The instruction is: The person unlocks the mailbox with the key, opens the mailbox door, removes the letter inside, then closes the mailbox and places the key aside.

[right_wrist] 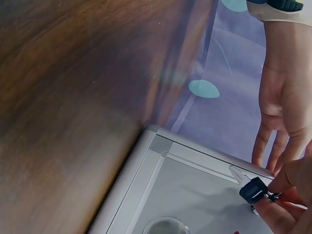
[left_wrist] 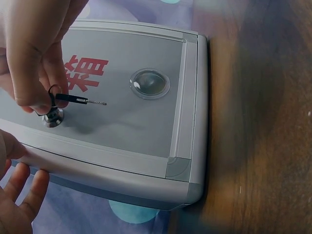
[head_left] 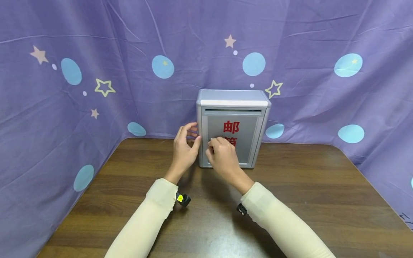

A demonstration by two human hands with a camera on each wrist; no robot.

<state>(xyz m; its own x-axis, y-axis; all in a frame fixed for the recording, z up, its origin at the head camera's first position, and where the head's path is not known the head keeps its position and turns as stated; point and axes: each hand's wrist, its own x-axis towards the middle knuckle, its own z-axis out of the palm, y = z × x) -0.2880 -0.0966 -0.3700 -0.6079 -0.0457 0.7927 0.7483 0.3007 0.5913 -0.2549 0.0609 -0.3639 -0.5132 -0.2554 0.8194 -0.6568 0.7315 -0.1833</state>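
Note:
A grey metal mailbox (head_left: 248,143) with red lettering stands upright on the table. My right hand (head_left: 222,156) is at the left part of its front, pinching a key at the round lock (left_wrist: 52,118); the fingers hide most of that key. From the same ring hangs a spare key (left_wrist: 73,99) with a black head, which also shows as a key (right_wrist: 252,191) in the right wrist view. Against the mailbox's left side rests my left hand (head_left: 185,148), fingers loosely extended and thumb by the front edge.
The mailbox has a slot (head_left: 233,111) near its top and a round clear window (left_wrist: 149,84) low on the front. A brown wooden table (head_left: 306,186) lies beneath. Behind and to both sides hangs a purple curtain (head_left: 200,43) with stars and blue dots.

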